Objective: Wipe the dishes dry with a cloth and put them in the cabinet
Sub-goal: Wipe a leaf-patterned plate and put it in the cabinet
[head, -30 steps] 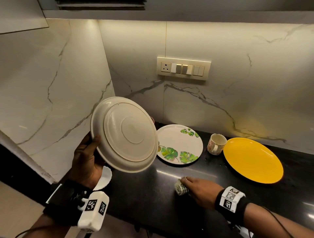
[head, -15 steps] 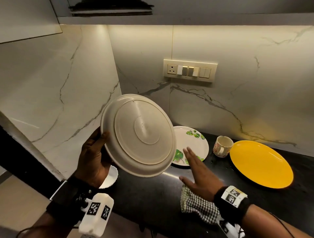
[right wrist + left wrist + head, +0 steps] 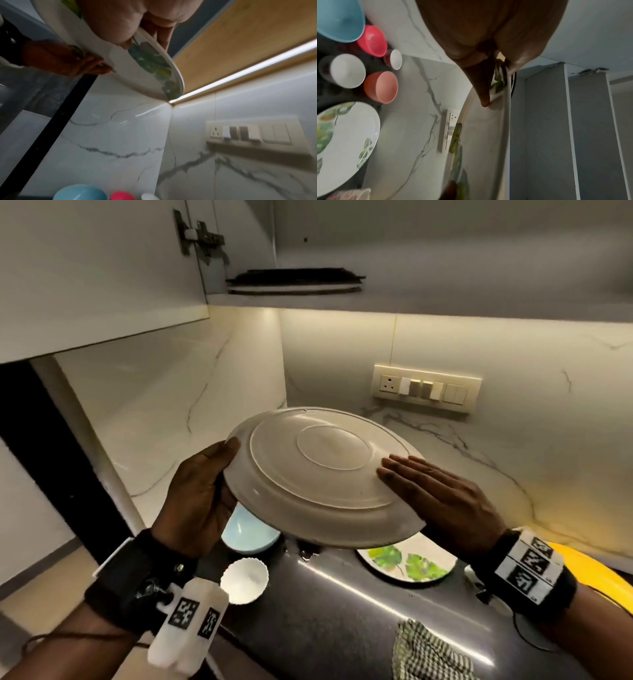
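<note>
A white plate [image 3: 315, 470] hangs above the counter, tilted, with its plain underside toward me. Its leaf-printed face [image 3: 137, 67] shows in the right wrist view. My left hand [image 3: 205, 484] grips the left rim, thumb over the edge. My right hand [image 3: 442, 494] holds the right rim, with fingers flat on the underside and the thumb [image 3: 111, 27] on the printed face. The checked cloth [image 3: 428, 652] lies loose at the counter's front edge, touched by neither hand. The cabinet shelf [image 3: 411, 302] above is open and holds a stack of dark plates [image 3: 294, 280].
On the black counter [image 3: 342, 611] sit a second leaf-printed plate [image 3: 411, 566], a yellow plate [image 3: 589, 570], a blue bowl [image 3: 246, 535] and a small white fluted bowl [image 3: 244, 580]. Red and pink bowls [image 3: 373, 40] stand by the wall. The open cabinet door [image 3: 102, 268] hangs at left.
My right hand let go of the cloth on the counter and rose to the plate's right rim. The plate went from nearly upright to flatter and higher. My view tilted up to the cabinet.
</note>
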Motion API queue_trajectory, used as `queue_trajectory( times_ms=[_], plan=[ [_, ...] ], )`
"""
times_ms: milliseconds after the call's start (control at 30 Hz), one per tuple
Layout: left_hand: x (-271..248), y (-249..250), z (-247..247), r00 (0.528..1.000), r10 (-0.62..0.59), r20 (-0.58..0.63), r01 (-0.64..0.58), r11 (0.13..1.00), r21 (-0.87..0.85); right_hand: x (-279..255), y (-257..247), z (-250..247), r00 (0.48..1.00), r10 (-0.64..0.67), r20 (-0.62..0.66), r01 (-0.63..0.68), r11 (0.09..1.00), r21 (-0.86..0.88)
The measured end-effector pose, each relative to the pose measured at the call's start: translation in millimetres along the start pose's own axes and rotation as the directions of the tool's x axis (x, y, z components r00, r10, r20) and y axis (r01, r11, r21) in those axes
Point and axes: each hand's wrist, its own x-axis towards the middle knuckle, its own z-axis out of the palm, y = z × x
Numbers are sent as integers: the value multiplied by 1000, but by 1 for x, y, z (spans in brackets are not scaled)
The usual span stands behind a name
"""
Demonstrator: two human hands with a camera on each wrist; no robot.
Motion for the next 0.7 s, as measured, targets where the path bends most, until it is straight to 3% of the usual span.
queue_trajectory(
  times_ms=[233, 367, 467, 533, 633, 700],
  plan=[
    [5, 54, -5, 997, 47, 61, -56, 986, 156, 51, 21, -43, 999, -38, -17, 38, 999, -21],
    [16, 79, -14, 959, 282, 21, -276, 919, 282, 81, 32, -64, 998, -34, -56, 33, 999, -21],
    [15, 92, -18, 851, 492, 186, -517, 719, 464, 101, 38, -77, 991, -55, -118, 57, 998, 10],
    [12, 101, -15, 768, 565, 300, -627, 572, 528, 114, 41, -84, 991, -43, -130, 43, 999, -2],
    [11, 114, -4, 639, 623, 451, -725, 291, 625, 137, 41, -93, 992, -13, -123, 8, 999, -36],
    [12, 122, 8, 577, 650, 495, -744, 166, 648, 155, 39, -96, 993, 18, -116, -25, 998, -62]
  ],
)
